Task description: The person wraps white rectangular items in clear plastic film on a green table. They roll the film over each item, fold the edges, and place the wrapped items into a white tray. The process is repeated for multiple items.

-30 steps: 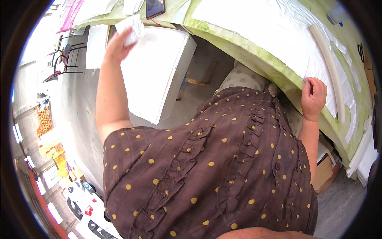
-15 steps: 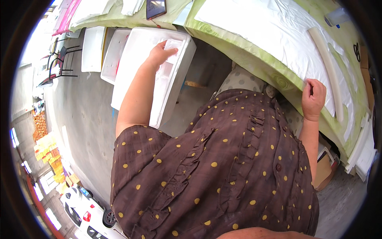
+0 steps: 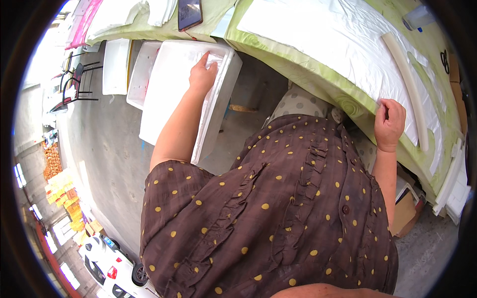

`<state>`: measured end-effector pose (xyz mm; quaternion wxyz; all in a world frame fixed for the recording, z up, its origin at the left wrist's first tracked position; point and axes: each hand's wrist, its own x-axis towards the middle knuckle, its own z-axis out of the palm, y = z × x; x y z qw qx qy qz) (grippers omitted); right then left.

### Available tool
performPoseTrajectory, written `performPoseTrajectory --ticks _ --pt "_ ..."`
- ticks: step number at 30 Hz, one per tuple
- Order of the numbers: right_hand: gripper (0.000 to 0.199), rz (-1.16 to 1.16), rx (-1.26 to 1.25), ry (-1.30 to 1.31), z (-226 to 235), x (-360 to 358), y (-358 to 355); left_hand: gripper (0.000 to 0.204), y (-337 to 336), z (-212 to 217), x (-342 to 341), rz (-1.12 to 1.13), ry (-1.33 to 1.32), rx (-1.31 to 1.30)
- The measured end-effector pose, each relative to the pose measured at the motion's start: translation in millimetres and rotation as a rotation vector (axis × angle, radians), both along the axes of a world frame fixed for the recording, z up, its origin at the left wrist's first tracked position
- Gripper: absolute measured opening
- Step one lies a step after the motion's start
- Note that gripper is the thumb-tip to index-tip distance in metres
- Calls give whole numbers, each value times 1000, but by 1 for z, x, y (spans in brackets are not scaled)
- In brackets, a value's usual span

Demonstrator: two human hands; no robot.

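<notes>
My left hand (image 3: 202, 74) reaches down into a large white foam box (image 3: 169, 109) standing on the concrete floor. Its fingers close over a white crinkled piece (image 3: 219, 58) at the box's far corner. My right hand (image 3: 390, 124) is a fist gripping the edge of a white plastic sheet (image 3: 328, 44). That sheet is spread over the green-covered table (image 3: 298, 62). My brown dotted dress fills the lower middle of the view.
A dark phone (image 3: 190, 14) lies on the table beside stacked white sheets. A long white foam strip (image 3: 405, 84) rests on the plastic. Two more white trays (image 3: 117, 64) sit on the floor left of the box, near a black chair (image 3: 74, 84). A cardboard box (image 3: 405, 213) is under the table.
My left hand came down from high up, carrying a white piece, into the foam box and moved to its far corner. My right hand stayed at the sheet's edge.
</notes>
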<state>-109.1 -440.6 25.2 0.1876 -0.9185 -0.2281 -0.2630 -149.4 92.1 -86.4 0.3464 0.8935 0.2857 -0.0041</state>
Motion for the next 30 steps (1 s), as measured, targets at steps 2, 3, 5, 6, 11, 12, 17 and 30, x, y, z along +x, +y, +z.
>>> performPoseTrajectory --ticks 2,3,5,6,11,12,17,30 --pt "15 7 17 -7 1 1 3 57 13 -21 0 -59 -83 146" --pt "15 5 24 -11 1 0 4 58 12 -20 2 -95 -125 216" --pt "15 1 26 -8 2 -1 5 57 8 -21 0 -1 -232 85" --pt "15 -1 29 -5 1 -1 4 56 4 -15 -2 46 -284 20" --pt "16 -6 22 -14 1 -2 3 60 9 -5 -10 81 -384 -592" --pt "16 -4 22 -18 1 -2 4 60 10 -6 -10 66 -422 -653" --pt "17 0 20 -6 2 -2 5 52 12 6 -1 523 -611 -696" --pt "18 2 34 52 3 -4 5 42 1 26 -32 652 -238 -850"
